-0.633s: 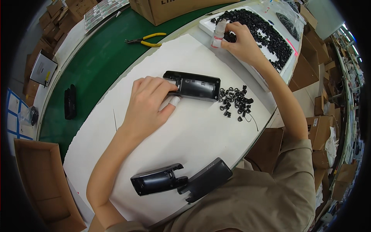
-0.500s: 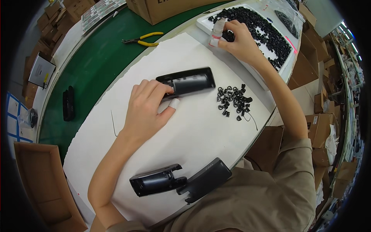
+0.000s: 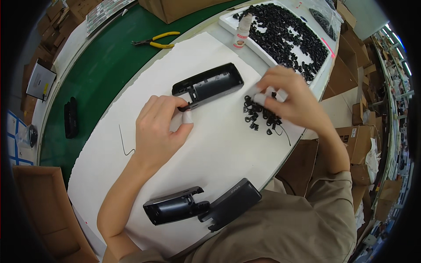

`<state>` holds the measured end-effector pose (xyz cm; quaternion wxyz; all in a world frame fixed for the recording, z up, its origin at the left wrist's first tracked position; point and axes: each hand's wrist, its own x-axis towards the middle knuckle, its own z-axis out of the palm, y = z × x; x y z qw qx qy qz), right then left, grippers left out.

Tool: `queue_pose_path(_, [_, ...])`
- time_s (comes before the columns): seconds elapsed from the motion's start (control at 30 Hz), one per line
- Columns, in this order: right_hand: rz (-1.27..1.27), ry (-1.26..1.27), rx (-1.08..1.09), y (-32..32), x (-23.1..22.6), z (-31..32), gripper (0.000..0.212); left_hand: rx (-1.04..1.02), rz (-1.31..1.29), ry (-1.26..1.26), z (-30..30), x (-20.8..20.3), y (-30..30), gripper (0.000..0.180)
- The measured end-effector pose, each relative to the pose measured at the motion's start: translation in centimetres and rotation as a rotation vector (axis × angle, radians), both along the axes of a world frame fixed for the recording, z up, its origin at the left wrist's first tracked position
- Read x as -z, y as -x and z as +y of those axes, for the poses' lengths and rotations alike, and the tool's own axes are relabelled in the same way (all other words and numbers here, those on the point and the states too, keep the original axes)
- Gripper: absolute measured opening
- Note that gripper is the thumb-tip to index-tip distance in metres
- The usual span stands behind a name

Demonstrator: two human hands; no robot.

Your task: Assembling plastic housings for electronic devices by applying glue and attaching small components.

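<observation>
A black plastic housing (image 3: 215, 83) lies on the white sheet with its hollow side up. My left hand (image 3: 160, 127) pinches its notched left end, with a white cover on the thumb tip. Over a small heap of black ring-like plastic parts (image 3: 263, 116), my right hand (image 3: 291, 94) has its thumb and fingers drawn together, slightly blurred. White covers show on its fingertips; whatever lies between them is hidden. A small clear bottle with a white-and-red label (image 3: 240, 40) stands upright beside the parts tray, touched by neither hand.
A white foam tray (image 3: 226, 22) full of small black parts sits at the far right. Two more black housings (image 3: 173, 206) lie near my body, another (image 3: 71, 118) on the green mat. Yellow-handled pliers (image 3: 164, 39), a bent wire (image 3: 123, 142) and a cardboard box (image 3: 44, 210) are around.
My right hand has let go of the bottle, now standing by the tray, and has come down to the heap of small parts. The left hand still grips the housing.
</observation>
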<state>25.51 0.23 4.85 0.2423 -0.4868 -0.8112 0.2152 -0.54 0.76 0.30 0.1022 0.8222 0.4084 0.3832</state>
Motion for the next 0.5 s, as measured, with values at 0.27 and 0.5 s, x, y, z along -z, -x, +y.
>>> queue_pose_path(0.27, [-0.122, 0.037, -0.090, 0.9, 0.3, 1.7, 0.013, -0.002, 0.031, -0.046, -0.5, 0.1, -0.4, 0.015])
queue_pose_path(0.5, [-0.246, -0.033, -0.095, 1.3, 0.2, 1.3, 0.016, -0.015, 0.031, -0.052, -0.4, 0.2, -0.3, 0.017])
